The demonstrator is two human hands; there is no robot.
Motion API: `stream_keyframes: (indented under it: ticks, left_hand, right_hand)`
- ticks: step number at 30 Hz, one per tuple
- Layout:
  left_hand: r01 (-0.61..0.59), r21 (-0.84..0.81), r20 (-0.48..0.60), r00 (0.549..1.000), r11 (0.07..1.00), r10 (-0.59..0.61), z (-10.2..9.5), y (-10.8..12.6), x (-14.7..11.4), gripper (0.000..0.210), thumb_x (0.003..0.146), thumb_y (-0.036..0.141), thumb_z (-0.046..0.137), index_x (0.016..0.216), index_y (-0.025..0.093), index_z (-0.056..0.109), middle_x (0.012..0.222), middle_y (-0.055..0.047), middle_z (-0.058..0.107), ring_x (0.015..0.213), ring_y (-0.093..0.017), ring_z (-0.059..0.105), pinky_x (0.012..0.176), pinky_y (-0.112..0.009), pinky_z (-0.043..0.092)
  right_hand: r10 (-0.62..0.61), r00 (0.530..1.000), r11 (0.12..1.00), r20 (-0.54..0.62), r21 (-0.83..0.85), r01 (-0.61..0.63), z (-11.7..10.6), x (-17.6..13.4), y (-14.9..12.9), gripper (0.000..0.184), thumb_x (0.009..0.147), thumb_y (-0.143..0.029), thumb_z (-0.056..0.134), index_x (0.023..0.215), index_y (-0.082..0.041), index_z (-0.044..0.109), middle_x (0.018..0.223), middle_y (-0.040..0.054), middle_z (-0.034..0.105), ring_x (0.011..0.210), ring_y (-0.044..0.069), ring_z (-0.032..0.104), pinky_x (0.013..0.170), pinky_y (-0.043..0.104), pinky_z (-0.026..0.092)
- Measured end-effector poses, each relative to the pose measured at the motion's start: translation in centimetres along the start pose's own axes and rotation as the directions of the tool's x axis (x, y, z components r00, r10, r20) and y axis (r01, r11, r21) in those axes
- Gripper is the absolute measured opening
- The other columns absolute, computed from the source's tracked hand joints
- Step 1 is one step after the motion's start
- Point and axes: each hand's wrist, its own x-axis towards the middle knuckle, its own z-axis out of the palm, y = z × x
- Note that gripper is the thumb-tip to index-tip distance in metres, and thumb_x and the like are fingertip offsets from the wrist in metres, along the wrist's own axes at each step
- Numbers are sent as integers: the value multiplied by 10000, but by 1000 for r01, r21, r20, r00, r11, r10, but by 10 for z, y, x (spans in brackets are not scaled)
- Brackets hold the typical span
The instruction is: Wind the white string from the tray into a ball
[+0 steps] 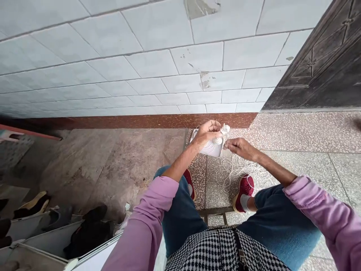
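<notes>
My left hand (207, 134) is closed on a small white bundle (225, 129), its fingers curled round the near side. The bundle looks like crumpled white material with cord round it; its exact kind is too small to make out. A little to the right, my right hand (241, 148) pinches the thin white cord close to the bundle. Under my left hand lies a shallow white tray (216, 150) with some coiled cord in it. More loose white cord (232, 169) spreads in tangled loops on the floor below my right hand.
A white tiled wall (152, 64) with a brown base strip (135, 121) rises just beyond the tray. A dark door (324, 71) is at the right. My red shoes (246, 186) stand by the cord. Shoes in compartments (93, 229) are at the lower left.
</notes>
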Motion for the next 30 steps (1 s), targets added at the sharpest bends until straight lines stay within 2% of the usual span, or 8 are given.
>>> stream_keyframes:
  ticks: [3, 6, 11, 13, 16, 19, 25, 30]
  left_hand:
    - [-33, 244, -78, 996, 969, 53, -3, -8, -4, 359, 687, 165, 779, 986, 198, 585, 782, 46, 619, 710, -111, 563, 695, -268, 430]
    - [-43, 450, -4, 999, 892, 50, 3, -13, -16, 414, 670, 65, 723, 1039, 207, 602, 761, 61, 621, 717, -118, 564, 705, -271, 417]
    - [-21, 159, 213, 977, 987, -14, -2, 5, -20, 588, 699, 183, 823, 1243, 200, 600, 841, 22, 686, 748, -138, 630, 720, -292, 480]
    - [-26, 66, 133, 991, 997, 17, -12, 12, -12, 590, 703, 230, 843, 1243, 183, 611, 862, 5, 697, 752, -142, 649, 710, -290, 491]
    - [-29, 195, -33, 999, 980, 36, -21, 7, -3, 451, 673, 144, 804, 1102, 166, 666, 776, 37, 663, 695, -116, 607, 688, -263, 469]
    - [35, 392, -75, 997, 919, -6, -16, -10, -6, 250, 665, 65, 773, 881, 160, 693, 693, 58, 616, 649, -103, 558, 675, -252, 446]
    - [-42, 491, 223, 972, 870, -78, 8, -21, -22, 118, 720, 51, 704, 736, 168, 707, 660, 27, 611, 639, -121, 534, 640, -269, 388]
    - [-21, 208, 271, 962, 978, -37, -1, -4, -17, 84, 754, 175, 760, 803, 155, 694, 752, -1, 652, 686, -117, 562, 675, -278, 423]
  right_hand:
    - [-59, 997, 997, 41, -43, 61, 7, -4, -20, 392, 1092, -435, 520, 819, -192, 663, 677, -7, 558, 626, 139, 478, 664, 304, 362]
    - [-74, 994, 994, -74, -85, 68, -10, 0, -24, 393, 1081, -471, 559, 827, -191, 669, 712, 2, 578, 664, 141, 477, 677, 314, 357]
    - [-6, 983, 998, -182, -66, -6, -26, 13, -7, 492, 1024, -592, 617, 720, -205, 614, 628, -18, 488, 608, 137, 420, 629, 322, 337]
    - [-3, 996, 1000, -86, -15, 2, -16, 13, -8, 482, 1034, -584, 584, 748, -201, 643, 630, -15, 516, 591, 139, 438, 617, 312, 351]
    - [-49, 998, 999, 38, -10, 50, -1, 9, -17, 432, 1063, -508, 560, 779, -196, 655, 648, -9, 558, 610, 143, 474, 631, 302, 373]
    - [-80, 997, 996, -16, -38, 80, -2, 7, -23, 394, 1070, -468, 572, 812, -190, 676, 663, -11, 549, 633, 139, 469, 642, 302, 363]
    - [-19, 995, 1000, -100, -6, 18, -20, 21, -5, 505, 993, -630, 680, 747, -191, 638, 653, -21, 515, 613, 123, 408, 615, 311, 331]
    - [14, 994, 998, -113, 69, -6, -16, 29, 6, 591, 990, -709, 662, 701, -199, 591, 642, -24, 492, 593, 115, 402, 583, 299, 314]
